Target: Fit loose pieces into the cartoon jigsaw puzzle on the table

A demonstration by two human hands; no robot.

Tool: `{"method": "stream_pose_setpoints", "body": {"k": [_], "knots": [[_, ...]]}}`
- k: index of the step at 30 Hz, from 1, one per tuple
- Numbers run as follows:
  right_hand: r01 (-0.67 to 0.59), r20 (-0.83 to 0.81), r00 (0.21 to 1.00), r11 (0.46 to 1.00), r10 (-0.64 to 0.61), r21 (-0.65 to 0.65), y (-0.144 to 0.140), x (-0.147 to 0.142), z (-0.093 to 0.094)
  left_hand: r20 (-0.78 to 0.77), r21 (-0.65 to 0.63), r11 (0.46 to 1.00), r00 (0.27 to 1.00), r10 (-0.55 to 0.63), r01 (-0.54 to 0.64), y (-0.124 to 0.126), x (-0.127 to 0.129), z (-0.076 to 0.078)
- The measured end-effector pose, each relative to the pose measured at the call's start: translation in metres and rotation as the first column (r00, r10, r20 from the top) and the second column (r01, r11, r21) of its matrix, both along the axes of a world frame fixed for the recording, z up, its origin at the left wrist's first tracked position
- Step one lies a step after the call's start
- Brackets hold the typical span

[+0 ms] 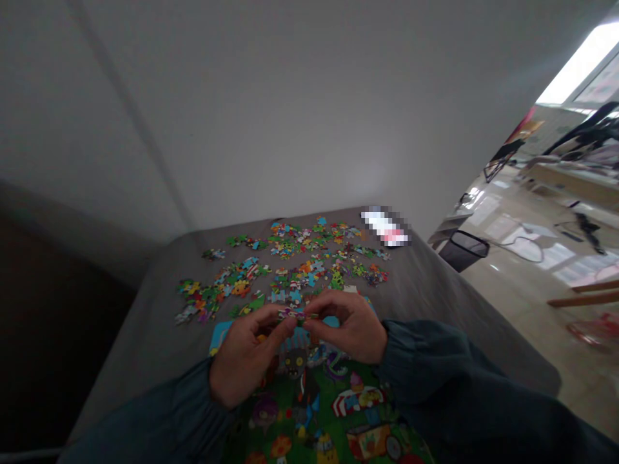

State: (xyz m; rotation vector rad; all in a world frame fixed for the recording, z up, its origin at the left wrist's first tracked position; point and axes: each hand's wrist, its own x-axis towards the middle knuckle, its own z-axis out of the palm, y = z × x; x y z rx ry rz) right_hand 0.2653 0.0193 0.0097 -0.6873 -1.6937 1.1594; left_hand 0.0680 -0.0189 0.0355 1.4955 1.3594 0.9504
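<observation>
The left hand (246,357) is curled up, with its thumb and fingers pinching one end of a small bunch of puzzle pieces (294,314). That bunch is held in the air just above the finished part of the puzzle (333,406). The right hand (351,328) is curled too, pinching the other end. More loose pieces (290,264) lie on the grey table (145,335), past the finished part.
</observation>
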Motion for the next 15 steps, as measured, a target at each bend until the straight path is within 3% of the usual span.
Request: {"method": "stream_pose_setpoints", "body": {"k": [6,11,15], "knots": [[0.006,0.034,0.999,0.99,-0.011,0.14,-0.003,0.0,0.006,-0.051,0.018,1.0,0.998,0.025,-0.024,-0.004,0.0,-0.005],[0.061,0.137,0.983,0.921,-0.122,0.384,-0.01,0.0,0.017,-0.115,0.069,0.998,0.993,0.016,-0.008,-0.007,0.002,-0.003],[0.091,0.145,0.976,0.914,-0.16,0.395,-0.014,0.0,0.015,-0.166,0.098,0.995,0.986,0.003,0.014,-0.01,0.003,-0.002]]}}
